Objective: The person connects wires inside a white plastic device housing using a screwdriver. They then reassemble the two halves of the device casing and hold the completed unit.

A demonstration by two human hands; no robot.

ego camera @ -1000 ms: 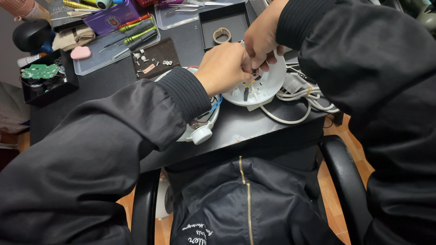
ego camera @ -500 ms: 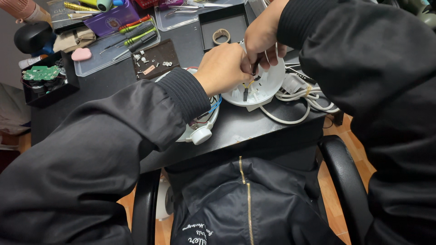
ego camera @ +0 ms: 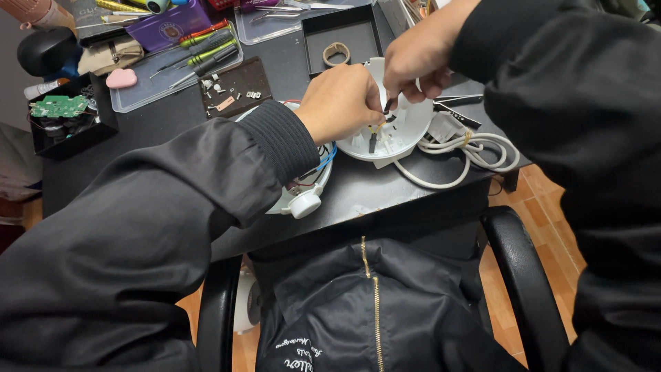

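Sitting near the front edge of the black desk (ego camera: 172, 124): white round housing (ego camera: 406, 127), tilted. Gripping its left rim, clenched: left hand (ego camera: 341, 103). Pinching a small dark part over its middle: right hand (ego camera: 413, 58). Crowding the right side, a coiled white cable (ego camera: 475, 148); behind, a shallow black tray (ego camera: 344, 31).
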